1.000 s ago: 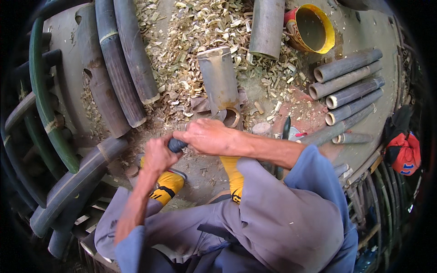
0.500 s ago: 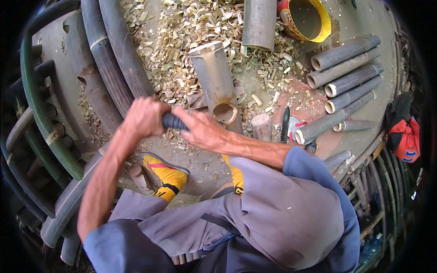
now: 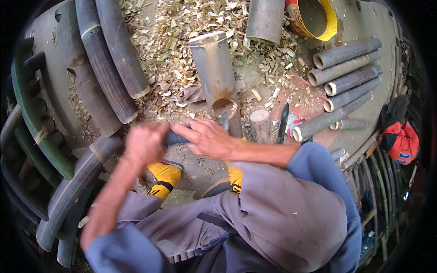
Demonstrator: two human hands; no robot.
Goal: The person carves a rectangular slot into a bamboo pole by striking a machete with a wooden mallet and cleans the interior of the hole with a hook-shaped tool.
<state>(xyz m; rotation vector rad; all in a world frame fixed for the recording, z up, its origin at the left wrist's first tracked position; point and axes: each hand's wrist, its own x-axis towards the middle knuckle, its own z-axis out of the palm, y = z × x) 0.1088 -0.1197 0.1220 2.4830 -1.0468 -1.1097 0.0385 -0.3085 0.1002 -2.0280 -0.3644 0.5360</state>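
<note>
My left hand (image 3: 146,143), blurred by motion, is closed around one end of a dark ribbed tool handle (image 3: 175,138). Further along, my right hand (image 3: 210,138) wraps the same handle. A grey metal tip (image 3: 226,121) shows just past the right hand's knuckles; I cannot make out the tool's full shape. Right beside that tip lies a thick bamboo section (image 3: 211,68) with an oval hole cut in its near end. Whether the tip touches the bamboo I cannot tell.
Pale wood shavings (image 3: 175,59) cover the ground ahead. A knife-like dark blade (image 3: 284,119) stands by a short wooden stump (image 3: 260,125). Several bamboo tubes (image 3: 348,52) lie at right, near a yellow-rimmed bucket (image 3: 334,22). Curved bamboo poles (image 3: 120,50) lie at left.
Both hands have come nearer my body with the handle, the left one most. The metal tip now shows beside the right hand, near the bamboo's hole. The view has shifted slightly.
</note>
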